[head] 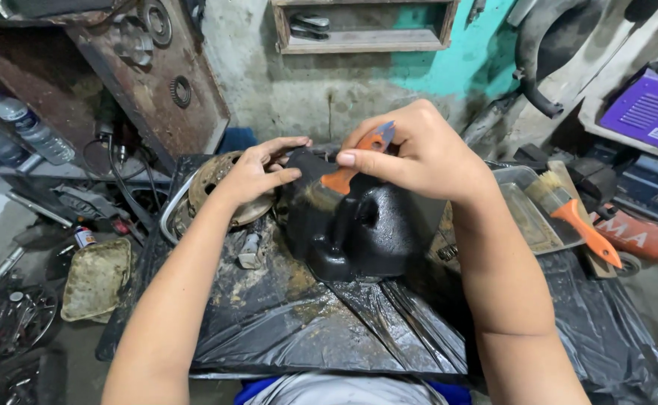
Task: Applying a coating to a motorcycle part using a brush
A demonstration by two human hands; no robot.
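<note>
A glossy black engine cover (355, 225) sits upright on a black plastic sheet (299, 322) in front of me. My left hand (258, 171) rests on the cover's upper left edge, fingers spread over it. My right hand (411, 150) grips a small brush (344, 176) with an orange handle. The brush's bristles press against the cover's top face. A rusty round metal disc (220, 187) lies just behind my left hand.
A second orange-handled paintbrush (573, 214) lies across a shallow metal tray (528, 217) at the right. A dirty tan tray (96, 277) sits on the floor at the left, near plastic bottles (33, 131) and cables. A purple box (648, 109) stands at the far right.
</note>
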